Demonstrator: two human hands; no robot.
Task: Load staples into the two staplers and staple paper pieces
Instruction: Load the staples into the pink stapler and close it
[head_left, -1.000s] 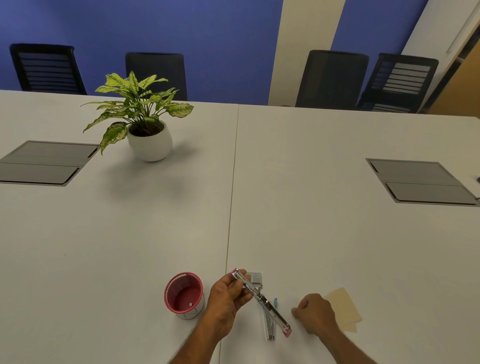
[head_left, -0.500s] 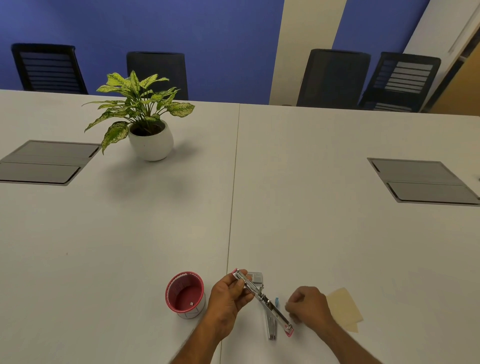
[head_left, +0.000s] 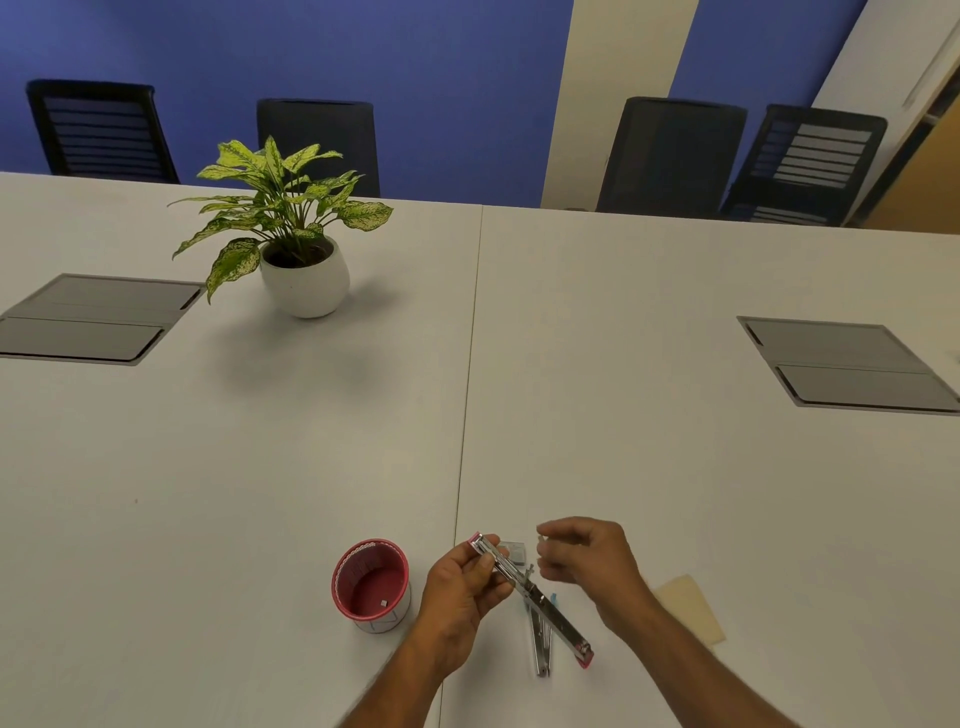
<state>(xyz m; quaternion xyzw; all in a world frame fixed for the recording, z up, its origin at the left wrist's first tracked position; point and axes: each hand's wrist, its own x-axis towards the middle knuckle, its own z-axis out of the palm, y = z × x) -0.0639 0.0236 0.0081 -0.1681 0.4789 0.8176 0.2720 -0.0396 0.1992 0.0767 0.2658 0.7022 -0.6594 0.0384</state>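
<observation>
My left hand (head_left: 462, 587) grips the upper end of a pink stapler (head_left: 550, 610) that is swung fully open, its metal staple channel slanting down to the right above the table. My right hand (head_left: 587, 561) hovers just right of the stapler's upper part, with thumb and finger pinched on a small pale strip that looks like staples. A second metal stapler arm (head_left: 540, 644) lies on the table under the open one. Yellowish paper pieces (head_left: 693, 608) lie to the right, partly behind my right forearm. A small grey staple box (head_left: 514, 552) sits behind the stapler.
A red mesh cup (head_left: 371, 582) stands left of my left hand with a small item inside. A potted plant (head_left: 301, 260) is at the far left-centre. Two grey cable flaps (head_left: 93, 322) (head_left: 852, 364) are set in the white table. Black chairs (head_left: 670, 150) line the far side.
My right hand has lifted off the table near the paper and moved up and left to beside the stapler's upper part. My left hand keeps hold of the open stapler.
</observation>
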